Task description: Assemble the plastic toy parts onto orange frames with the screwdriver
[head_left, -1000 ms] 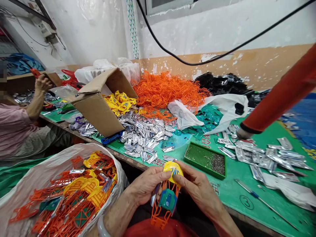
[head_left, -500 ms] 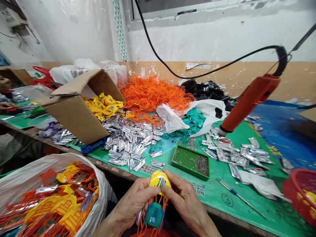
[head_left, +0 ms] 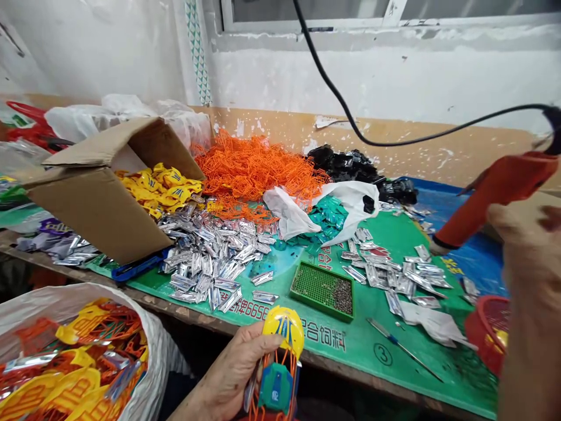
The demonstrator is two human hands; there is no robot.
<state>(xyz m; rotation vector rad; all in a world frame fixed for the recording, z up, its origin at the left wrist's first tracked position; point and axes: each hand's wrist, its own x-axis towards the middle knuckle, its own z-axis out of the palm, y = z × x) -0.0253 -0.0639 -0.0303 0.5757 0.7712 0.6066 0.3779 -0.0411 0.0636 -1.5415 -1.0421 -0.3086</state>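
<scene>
My left hand (head_left: pixel 232 369) is closed on a plastic toy assembly (head_left: pixel 280 327) at the table's front edge. Its thumb presses the rounded yellow top, which bears blue marks. Below that are orange strips and a teal block (head_left: pixel 275 386). My right hand (head_left: pixel 528 242) is raised at the far right, beside the orange hanging electric screwdriver (head_left: pixel 491 199). Motion blur smears its fingers, and I cannot tell whether they touch the tool. A green perforated tray (head_left: pixel 313 286) with small screws lies beyond the toy.
Silver pieces (head_left: pixel 205 257) lie in heaps on the green table. A tipped carton (head_left: pixel 100 204) of yellow parts stands left, with orange frames (head_left: pixel 258 169) behind. At lower left is a white sack (head_left: pixel 162 362) of assemblies. A screwdriver (head_left: pixel 405 349) and red basket (head_left: pixel 486 327) lie right.
My right hand has let go of the toy and risen rightward to the electric screwdriver, which has tilted. My left hand still holds the toy. The view has turned slightly right.
</scene>
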